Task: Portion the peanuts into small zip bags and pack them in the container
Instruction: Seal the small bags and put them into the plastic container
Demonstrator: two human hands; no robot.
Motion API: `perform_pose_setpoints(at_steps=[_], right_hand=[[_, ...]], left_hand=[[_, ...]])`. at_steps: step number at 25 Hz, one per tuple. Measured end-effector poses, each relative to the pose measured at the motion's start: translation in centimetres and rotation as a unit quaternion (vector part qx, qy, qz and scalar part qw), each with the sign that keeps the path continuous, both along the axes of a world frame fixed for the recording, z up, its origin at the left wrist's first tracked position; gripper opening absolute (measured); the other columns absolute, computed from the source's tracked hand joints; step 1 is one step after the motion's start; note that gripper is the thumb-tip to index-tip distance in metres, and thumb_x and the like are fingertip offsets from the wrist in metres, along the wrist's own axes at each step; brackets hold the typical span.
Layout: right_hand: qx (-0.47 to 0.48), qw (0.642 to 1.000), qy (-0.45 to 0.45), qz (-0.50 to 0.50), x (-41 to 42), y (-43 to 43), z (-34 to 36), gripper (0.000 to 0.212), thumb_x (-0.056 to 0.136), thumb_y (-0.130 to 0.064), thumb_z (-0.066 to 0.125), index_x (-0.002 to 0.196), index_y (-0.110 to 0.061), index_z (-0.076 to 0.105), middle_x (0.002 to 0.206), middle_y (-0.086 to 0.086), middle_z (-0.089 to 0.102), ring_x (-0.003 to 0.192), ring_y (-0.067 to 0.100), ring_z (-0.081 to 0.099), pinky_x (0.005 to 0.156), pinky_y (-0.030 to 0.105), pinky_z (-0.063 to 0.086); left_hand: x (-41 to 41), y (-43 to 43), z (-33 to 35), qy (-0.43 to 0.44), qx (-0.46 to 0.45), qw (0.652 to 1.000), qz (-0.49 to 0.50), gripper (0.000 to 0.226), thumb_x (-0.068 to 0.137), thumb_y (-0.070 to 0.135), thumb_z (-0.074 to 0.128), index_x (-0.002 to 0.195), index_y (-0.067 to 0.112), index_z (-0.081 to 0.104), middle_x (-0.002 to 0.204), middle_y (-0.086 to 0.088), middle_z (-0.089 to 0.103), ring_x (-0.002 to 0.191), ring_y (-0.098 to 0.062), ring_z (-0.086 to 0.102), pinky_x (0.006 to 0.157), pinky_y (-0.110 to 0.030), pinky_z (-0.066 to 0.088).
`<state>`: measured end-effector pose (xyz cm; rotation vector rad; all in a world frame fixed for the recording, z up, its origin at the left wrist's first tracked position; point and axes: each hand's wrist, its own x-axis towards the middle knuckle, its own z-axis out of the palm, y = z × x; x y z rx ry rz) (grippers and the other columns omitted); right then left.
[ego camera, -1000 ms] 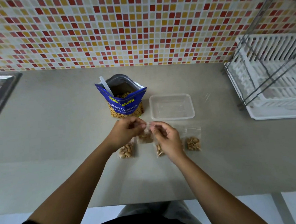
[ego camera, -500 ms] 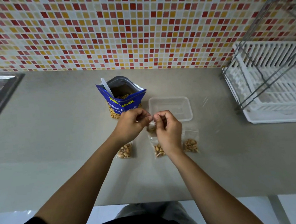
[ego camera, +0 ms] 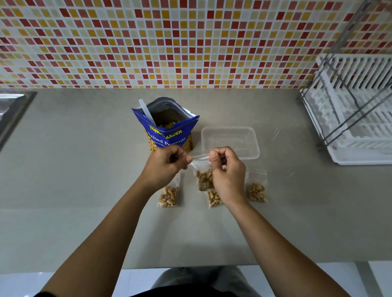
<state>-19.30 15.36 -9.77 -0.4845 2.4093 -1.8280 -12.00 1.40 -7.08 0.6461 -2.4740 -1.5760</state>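
At the far left of the counter point(ego camera: 76, 180), the rim of a steel sink point(ego camera: 0, 120) is seen. Toward the centre, the blue peanut pouch point(ego camera: 168, 136) is stood upright and open, with a white spoon point(ego camera: 146, 111) left inside it. In front of the pouch, a first filled bag point(ego camera: 168, 196) is laid flat on the counter. Above it, the left hand point(ego camera: 166, 166) is held with thumb and forefinger pinched on the left end of the zip strip of the held zip bag point(ego camera: 204, 178), which is suspended clear of the counter with peanuts gathered at its bottom. The right end of the same strip is pinched by the right hand point(ego camera: 226, 171), the remaining fingers being curled. Half a second earlier the two pinches were almost touching at mid-strip. They are now drawn apart, and the strip is stretched taut between them. The closure is therefore judged to have been pressed along its length, though a full seal cannot be confirmed. Below the right hand, a second filled bag point(ego camera: 214, 198) is partly covered, and a third filled bag point(ego camera: 256, 191) is laid to its right. Behind the right hand, the clear container point(ego camera: 228, 128) holds no bags, so packing is judged not yet begun. At the far right, a white dish rack point(ego camera: 362, 118) is stood.
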Motion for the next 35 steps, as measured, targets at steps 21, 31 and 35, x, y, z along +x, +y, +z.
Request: perform_pose_setpoints(at_steps=[21, 31, 35], right_hand=[[0.334, 0.938, 0.039, 0.084, 1.5, -2.2, -7.0, 0.04, 0.084, -0.005, 0.055, 0.123, -0.006, 0.052, 0.116, 0.016, 0.06, 0.104, 0.031, 0.057, 0.084, 0.032, 0.045], [0.392, 0.909, 0.062, 0.127, 1.8, -2.3, -7.8, 0.021, 0.086, -0.012, 0.052, 0.102, -0.008, 0.065, 0.113, 0.015, 0.055, 0.105, 0.034, 0.053, 0.087, 0.036, 0.044], [0.355, 0.921, 0.07, 0.147, 1.6, -2.3, -7.8, 0.021, 0.086, -0.013, 0.054, 0.103, -0.008, 0.066, 0.11, 0.013, 0.058, 0.1, 0.032, 0.057, 0.085, 0.033, 0.045]], left_hand=[[2.3, -3.3, -8.6, -0.193, -0.113, 0.973, 0.052, 0.063, 0.073, 0.008, 0.072, 0.13, 0.016, 0.048, 0.124, -0.013, 0.046, 0.104, -0.026, 0.054, 0.082, -0.025, 0.045], [2.4, -2.8, -9.6, -0.201, -0.127, 0.969, 0.059, 0.034, 0.078, 0.009, 0.067, 0.111, 0.015, 0.064, 0.116, -0.014, 0.053, 0.11, -0.026, 0.051, 0.084, -0.021, 0.037], [2.6, -2.2, -9.3, -0.181, -0.111, 0.973, 0.091, 0.027, 0.079, 0.006, 0.062, 0.105, 0.014, 0.065, 0.104, -0.009, 0.062, 0.093, -0.021, 0.057, 0.072, -0.018, 0.04]])
